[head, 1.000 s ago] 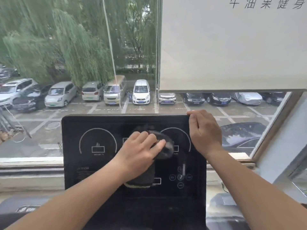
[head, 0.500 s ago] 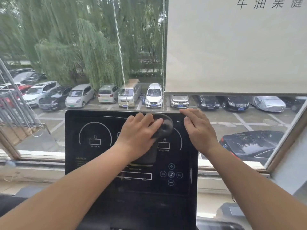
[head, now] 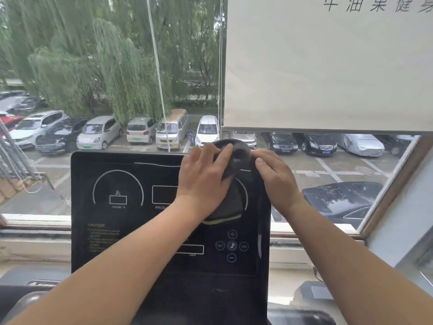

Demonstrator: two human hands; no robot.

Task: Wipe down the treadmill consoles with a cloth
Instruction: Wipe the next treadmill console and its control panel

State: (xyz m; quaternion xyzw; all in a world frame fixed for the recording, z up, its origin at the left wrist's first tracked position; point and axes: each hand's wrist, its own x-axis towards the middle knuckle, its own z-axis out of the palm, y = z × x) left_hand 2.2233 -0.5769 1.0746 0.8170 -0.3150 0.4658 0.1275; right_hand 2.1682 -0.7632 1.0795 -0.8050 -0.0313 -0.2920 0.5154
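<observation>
A black treadmill console (head: pixel 121 231) with white dials and round buttons stands upright in front of me. My left hand (head: pixel 203 181) presses a dark grey cloth (head: pixel 234 200) flat against the console's upper right part, with its fingers reaching the top edge. The cloth bunches above that edge and hangs down below my palm. My right hand (head: pixel 276 181) holds the console's top right corner, fingers curled over the edge and touching the cloth.
Right behind the console is a large window with a sill (head: pixel 35 219), overlooking parked cars and trees. A pale roller blind (head: pixel 328 66) covers the upper right, and its cords (head: pixel 157 73) hang near the middle. Part of another machine (head: pixel 311 294) shows at lower right.
My left hand slid the cloth up from the console's middle to its top edge. My right hand stayed on the top right corner, and the two hands now meet.
</observation>
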